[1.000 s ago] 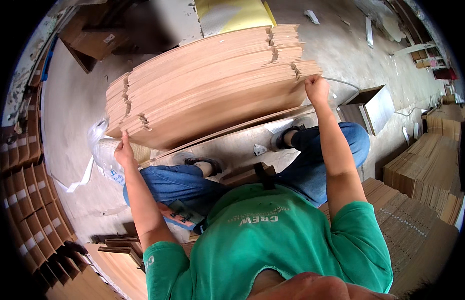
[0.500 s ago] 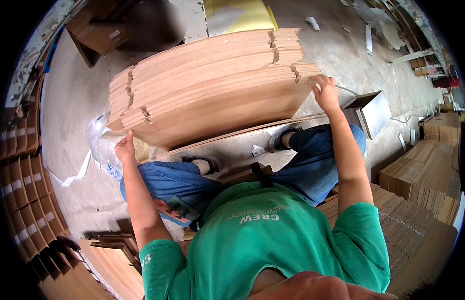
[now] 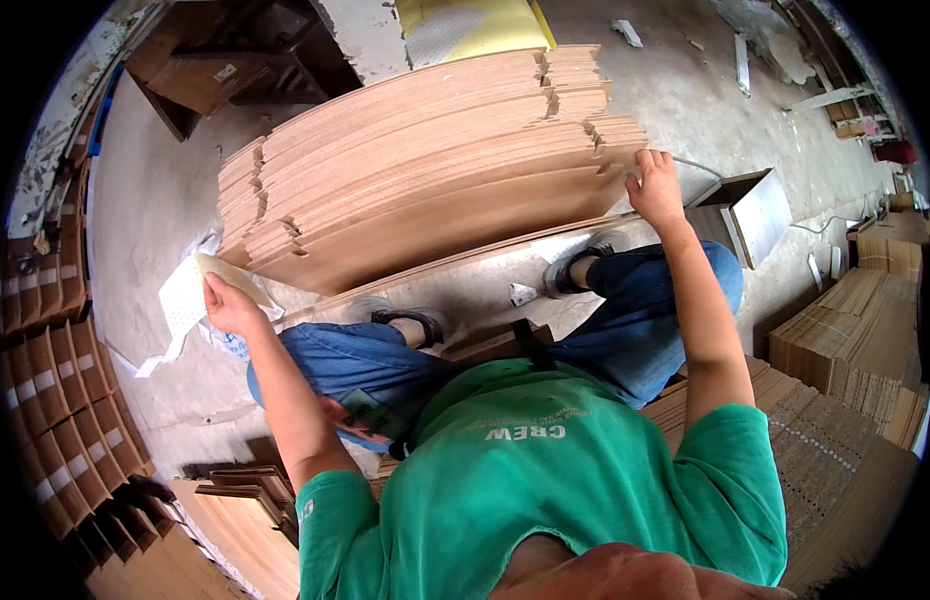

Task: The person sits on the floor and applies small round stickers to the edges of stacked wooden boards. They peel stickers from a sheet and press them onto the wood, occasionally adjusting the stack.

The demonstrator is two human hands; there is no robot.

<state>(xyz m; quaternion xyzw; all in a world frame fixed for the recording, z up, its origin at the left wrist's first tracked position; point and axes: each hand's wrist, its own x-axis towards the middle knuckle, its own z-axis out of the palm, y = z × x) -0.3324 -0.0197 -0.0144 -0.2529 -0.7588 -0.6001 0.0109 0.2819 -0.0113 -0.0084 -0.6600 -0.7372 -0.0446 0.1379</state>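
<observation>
A stack of notched wooden panels (image 3: 415,120) stands on edge before me, the nearest one showing a broad flat face (image 3: 455,222). My right hand (image 3: 657,188) is closed at the right end of this front panel, fingers curled at its edge. Beyond the stack's left end, my left hand (image 3: 232,305) pinches a thin cream-and-white dotted sheet (image 3: 189,296). The sheet hangs bent, partly over crumpled clear plastic. What the left fingertips press from behind is hidden.
Flat wooden strips (image 3: 435,265) lie between the stack and my feet. An open box-like wooden piece (image 3: 760,215) stands at right, near a cable. Cardboard stacks (image 3: 835,335) fill the right side; partitioned brown shelving (image 3: 60,400) lines the left. Yellow sheeting (image 3: 475,30) lies behind.
My left hand has moved left from the panel's lower left corner and now holds the dotted sheet, which is lifted out. The right hand stays at the panel's right end.
</observation>
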